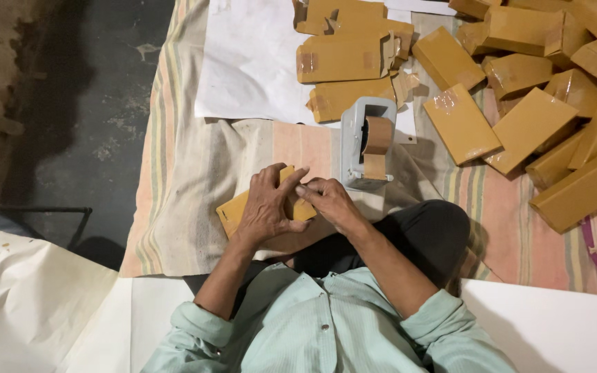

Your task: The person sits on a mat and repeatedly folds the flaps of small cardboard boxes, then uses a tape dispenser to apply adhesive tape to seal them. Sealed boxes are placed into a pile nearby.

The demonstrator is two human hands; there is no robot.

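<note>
A small brown cardboard box (pixel 233 208) rests on my lap over the striped cloth. My left hand (pixel 265 206) lies spread on top of it, gripping it. My right hand (pixel 329 200) presses its fingertips against the box's right end, next to my left index finger. A grey tape dispenser (pixel 354 138) with a brown tape roll (pixel 378 135) stands just beyond my right hand.
Several taped brown boxes (pixel 528 128) are piled at the right and back. Flat folded boxes (pixel 340 59) lie on a white sheet (pixel 250 62). The striped cloth (pixel 188 173) ends at a dark concrete floor (pixel 70 103) on the left. White sheets (pixel 29 297) lie near me.
</note>
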